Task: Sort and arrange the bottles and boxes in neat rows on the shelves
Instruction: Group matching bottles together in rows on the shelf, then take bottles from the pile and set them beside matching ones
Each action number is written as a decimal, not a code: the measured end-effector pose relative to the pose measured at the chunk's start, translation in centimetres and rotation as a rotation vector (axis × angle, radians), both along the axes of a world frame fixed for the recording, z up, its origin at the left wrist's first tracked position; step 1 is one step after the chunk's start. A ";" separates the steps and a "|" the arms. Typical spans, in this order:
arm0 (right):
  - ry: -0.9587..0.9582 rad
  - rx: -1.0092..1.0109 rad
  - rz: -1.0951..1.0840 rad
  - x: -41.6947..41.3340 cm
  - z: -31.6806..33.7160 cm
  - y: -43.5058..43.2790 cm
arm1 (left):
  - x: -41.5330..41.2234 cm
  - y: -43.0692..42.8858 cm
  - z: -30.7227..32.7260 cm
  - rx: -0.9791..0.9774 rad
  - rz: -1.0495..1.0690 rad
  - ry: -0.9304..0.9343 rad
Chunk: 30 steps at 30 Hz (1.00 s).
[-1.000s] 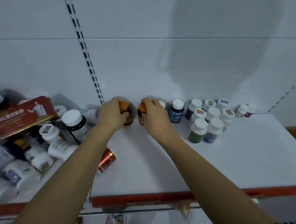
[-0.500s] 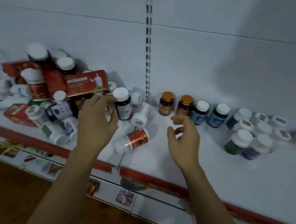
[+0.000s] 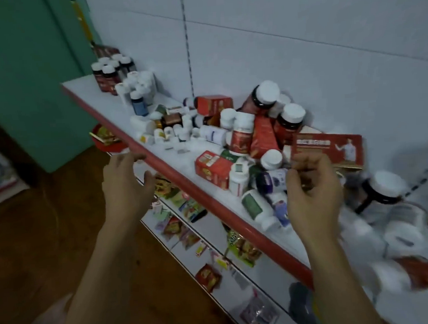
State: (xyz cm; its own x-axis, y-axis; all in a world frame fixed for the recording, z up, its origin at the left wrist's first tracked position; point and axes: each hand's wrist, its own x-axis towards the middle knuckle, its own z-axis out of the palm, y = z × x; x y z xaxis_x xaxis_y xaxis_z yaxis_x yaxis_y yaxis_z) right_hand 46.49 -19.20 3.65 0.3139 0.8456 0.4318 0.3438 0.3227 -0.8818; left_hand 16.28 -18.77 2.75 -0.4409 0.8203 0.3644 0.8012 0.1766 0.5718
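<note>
Hovering empty, left hand [image 3: 127,184] and right hand [image 3: 313,191] curl fingers loosely; the right hides bottles [image 3: 270,181], others blur.

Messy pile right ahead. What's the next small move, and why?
Probably close the right hand on the long red box and lift it off. It lies atop the jumbled bottles, its near corner is by the fingers, and neither it nor the left hand seems to hold anything.
</note>
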 end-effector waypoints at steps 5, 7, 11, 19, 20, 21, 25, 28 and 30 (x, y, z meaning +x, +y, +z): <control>-0.205 -0.045 0.148 -12.1 -0.4 5.0 | -10.3 4.1 -0.2 -0.044 -0.042 0.057; -0.239 -0.080 0.176 -16.5 -0.5 7.2 | -13.9 5.5 -0.3 -0.067 -0.065 0.078; -0.301 -0.139 0.213 -22.4 -1.0 11.7 | -18.4 9.0 -0.9 -0.122 -0.156 0.156; -0.483 -0.196 0.279 -29.2 -2.0 23.5 | -23.4 20.5 -2.7 -0.154 -0.271 0.110; -0.553 -0.203 0.301 -30.0 -2.3 25.2 | -23.9 22.1 -2.9 -0.157 -0.290 0.111; -0.661 -0.240 0.312 -30.8 -2.6 26.8 | -24.5 23.8 -2.9 -0.160 -0.309 0.114; -1.053 -0.509 0.343 -32.9 -3.3 31.3 | -26.0 30.1 -2.2 -0.118 -0.413 0.114; -1.156 -0.544 0.347 -33.7 -3.4 33.4 | -26.8 34.7 -2.3 -0.057 -0.485 0.057; -1.125 -0.542 0.328 -34.0 -3.5 34.0 | -26.8 36.9 -3.1 -0.070 -0.522 0.026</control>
